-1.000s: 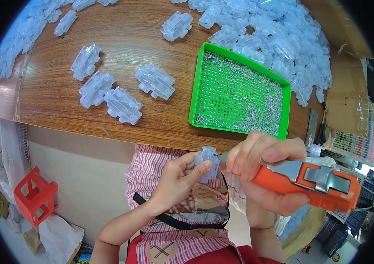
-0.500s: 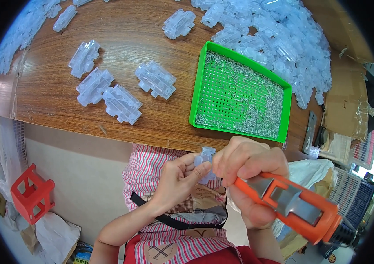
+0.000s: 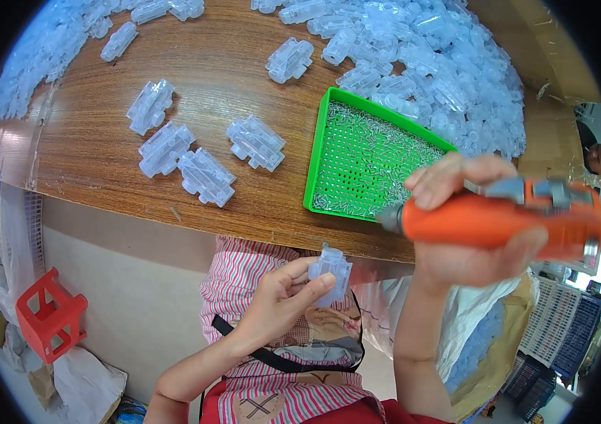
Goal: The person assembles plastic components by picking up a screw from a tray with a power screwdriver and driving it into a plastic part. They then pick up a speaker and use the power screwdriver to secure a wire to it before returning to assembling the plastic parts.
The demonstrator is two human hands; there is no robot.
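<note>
My left hand (image 3: pixel 279 295) pinches a translucent plastic housing (image 3: pixel 331 274) upright between thumb and fingers, below the table's near edge. Wrapped around an orange electric screwdriver (image 3: pixel 502 218) is my right hand (image 3: pixel 459 263), raised to the right of the housing and apart from it. The tool lies almost level, its dark tip pointing left at the near right corner of a green basket (image 3: pixel 320 152). Small silvery screws (image 3: pixel 364 131) fill much of that basket. Motion smears the screwdriver and my right hand.
Several assembled-looking plastic housings (image 3: pixel 206 177) lie on the brown wooden table (image 3: pixel 244 78). A large heap of clear plastic parts (image 3: pixel 442 78) stands behind the basket, another heap (image 3: pixel 32 63) at far left. A red stool (image 3: pixel 51 314) is on the floor at left.
My right hand has lifted the screwdriver off the housing, up and to the right, and its tip has swung toward the basket. My left hand still holds the housing.
</note>
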